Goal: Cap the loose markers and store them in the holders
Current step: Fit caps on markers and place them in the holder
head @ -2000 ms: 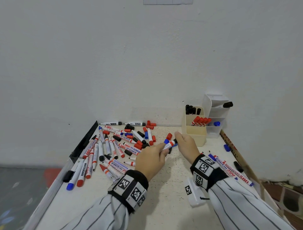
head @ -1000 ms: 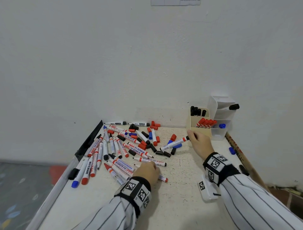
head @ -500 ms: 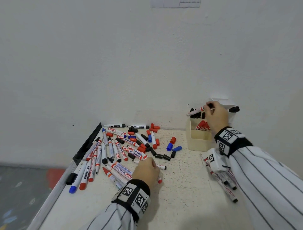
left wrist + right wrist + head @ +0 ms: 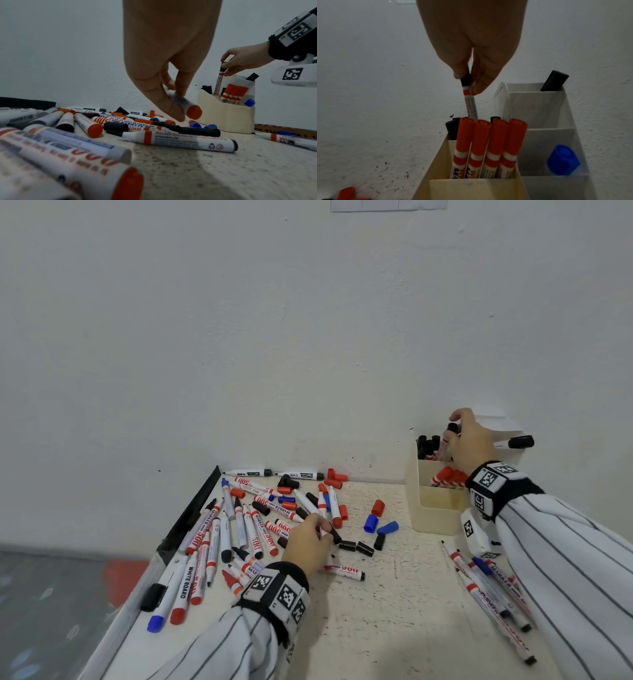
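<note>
— Head view: how far along?
— Right hand [image 4: 467, 440] lowers a black-capped marker [image 4: 469, 97] into the cream holder [image 4: 435, 508]; left hand [image 4: 308, 542] pinches another marker [image 4: 186, 106]; dozens still litter the table [image 4: 394, 611].

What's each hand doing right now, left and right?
Left hand: closed, pinching a red-ended marker above the pile.
Right hand: closed, pinching a black-capped marker upright, its lower end in the beige holder.
</note>
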